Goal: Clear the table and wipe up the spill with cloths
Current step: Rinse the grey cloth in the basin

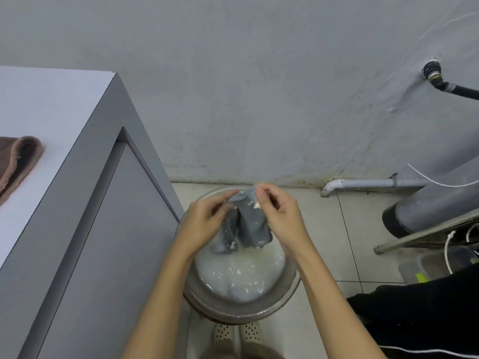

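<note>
A wet grey cloth [250,225], speckled with white bits, hangs over a metal basin [291,283] that stands on the floor and holds cloudy white liquid. My left hand [204,224] pinches the cloth's upper left edge. My right hand [280,211] pinches its upper right edge, and the cloth is stretched between them above the liquid. A brown cloth [18,161] lies folded on the white table [46,104] at the left, away from both hands.
The table's grey side panel [108,242] stands close left of the basin. A grey wall [246,86] rises behind. At the right are a white pipe [375,183], grey drain pipes [440,198], a metal bar, cables and a dark trouser leg [420,312]. My shoes [237,332] show below the basin.
</note>
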`<state>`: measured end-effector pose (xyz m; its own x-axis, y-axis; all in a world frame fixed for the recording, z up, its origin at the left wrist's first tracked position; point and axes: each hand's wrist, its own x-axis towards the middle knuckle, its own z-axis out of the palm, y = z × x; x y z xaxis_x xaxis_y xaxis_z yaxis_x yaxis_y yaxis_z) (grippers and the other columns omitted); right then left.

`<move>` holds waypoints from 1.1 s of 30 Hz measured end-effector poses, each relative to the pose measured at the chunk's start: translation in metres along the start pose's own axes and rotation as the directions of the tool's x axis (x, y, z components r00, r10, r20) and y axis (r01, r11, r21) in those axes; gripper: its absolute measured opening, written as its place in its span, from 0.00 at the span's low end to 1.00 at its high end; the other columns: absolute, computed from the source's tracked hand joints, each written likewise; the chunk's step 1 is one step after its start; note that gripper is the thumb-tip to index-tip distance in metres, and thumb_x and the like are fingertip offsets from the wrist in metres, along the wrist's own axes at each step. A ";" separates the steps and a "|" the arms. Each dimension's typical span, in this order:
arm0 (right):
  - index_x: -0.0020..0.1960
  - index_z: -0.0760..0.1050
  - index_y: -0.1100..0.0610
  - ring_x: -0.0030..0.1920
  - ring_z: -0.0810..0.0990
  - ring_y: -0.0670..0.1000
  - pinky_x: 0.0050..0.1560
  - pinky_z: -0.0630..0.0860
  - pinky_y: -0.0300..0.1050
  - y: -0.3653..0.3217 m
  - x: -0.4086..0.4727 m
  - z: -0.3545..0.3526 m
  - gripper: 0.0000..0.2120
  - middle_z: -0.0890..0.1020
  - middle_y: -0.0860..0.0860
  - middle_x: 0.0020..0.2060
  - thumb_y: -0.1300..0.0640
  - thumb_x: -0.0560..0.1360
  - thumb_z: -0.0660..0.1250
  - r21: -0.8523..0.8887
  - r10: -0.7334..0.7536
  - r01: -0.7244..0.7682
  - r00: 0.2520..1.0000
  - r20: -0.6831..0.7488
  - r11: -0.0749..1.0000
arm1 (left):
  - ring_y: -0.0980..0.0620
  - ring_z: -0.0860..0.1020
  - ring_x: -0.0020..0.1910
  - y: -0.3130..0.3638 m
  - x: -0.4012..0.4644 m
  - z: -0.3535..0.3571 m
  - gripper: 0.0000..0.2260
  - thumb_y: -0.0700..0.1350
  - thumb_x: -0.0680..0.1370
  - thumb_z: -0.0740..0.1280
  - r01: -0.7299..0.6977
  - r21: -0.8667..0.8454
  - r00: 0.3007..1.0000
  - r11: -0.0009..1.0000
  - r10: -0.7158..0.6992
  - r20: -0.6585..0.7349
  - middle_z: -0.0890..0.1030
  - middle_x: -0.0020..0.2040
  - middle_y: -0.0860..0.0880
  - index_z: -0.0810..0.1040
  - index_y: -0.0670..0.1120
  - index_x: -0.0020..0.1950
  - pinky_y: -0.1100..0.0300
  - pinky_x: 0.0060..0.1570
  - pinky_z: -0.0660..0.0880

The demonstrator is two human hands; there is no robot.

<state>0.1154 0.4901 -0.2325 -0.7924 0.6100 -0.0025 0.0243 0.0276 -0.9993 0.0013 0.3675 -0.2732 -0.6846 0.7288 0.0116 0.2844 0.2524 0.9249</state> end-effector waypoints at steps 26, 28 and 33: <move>0.44 0.82 0.57 0.44 0.82 0.50 0.51 0.79 0.49 0.037 -0.013 -0.015 0.04 0.83 0.49 0.39 0.56 0.72 0.72 -0.305 0.288 -0.309 0.951 -0.114 0.901 | 0.56 0.80 0.39 -0.028 -0.020 0.000 0.04 0.39 0.70 0.74 0.336 0.355 0.937 0.872 -0.271 -0.220 0.83 0.38 0.52 0.84 0.47 0.42 0.62 0.47 0.76; 0.52 0.80 0.55 0.47 0.79 0.48 0.52 0.77 0.45 0.044 -0.013 -0.010 0.08 0.81 0.47 0.43 0.57 0.73 0.71 -0.375 0.282 -0.306 0.952 -0.120 0.875 | 0.55 0.80 0.41 -0.033 -0.024 0.005 0.07 0.37 0.72 0.70 0.318 0.384 0.944 0.867 -0.254 -0.210 0.84 0.42 0.52 0.84 0.46 0.46 0.65 0.46 0.74; 0.57 0.75 0.56 0.57 0.74 0.52 0.53 0.69 0.37 0.084 -0.026 0.008 0.09 0.76 0.51 0.53 0.61 0.77 0.63 -0.734 0.161 -0.195 0.980 -0.117 0.651 | 0.53 0.78 0.48 -0.044 -0.029 0.030 0.09 0.42 0.72 0.70 0.192 0.471 0.962 0.861 -0.259 0.082 0.80 0.50 0.50 0.79 0.48 0.52 0.65 0.47 0.71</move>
<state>0.1334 0.4702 -0.3171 -0.7009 0.6952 -0.1594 0.6176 0.4798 -0.6232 0.0284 0.3545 -0.3258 -0.6773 0.6883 -0.2599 0.4300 0.6570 0.6193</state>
